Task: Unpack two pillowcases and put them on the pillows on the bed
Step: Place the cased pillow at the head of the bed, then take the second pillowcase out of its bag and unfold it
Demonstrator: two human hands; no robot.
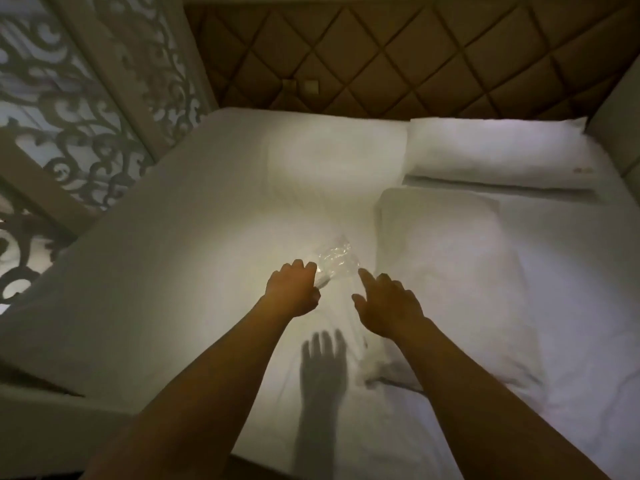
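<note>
1 bed (166, 237): left half is bare sheet, open room there. 2 pillows: far pillow (498, 150) in the head-right corner, near pillow (446, 271) just below it along the right side. Small tag on the far pillow, unreadable. 1 clear plastic wrapper (334, 256) mid-bed, contents unclear. Left hand (292, 291) grips its near edge; right hand (388, 303) is beside it, fingers loose, holding nothing.

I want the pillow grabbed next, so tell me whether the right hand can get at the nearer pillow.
Probably yes: the right hand is open, holds nothing and hovers at the left edge of the nearer pillow, nothing between them. The left hand grips the plastic bag.
</note>
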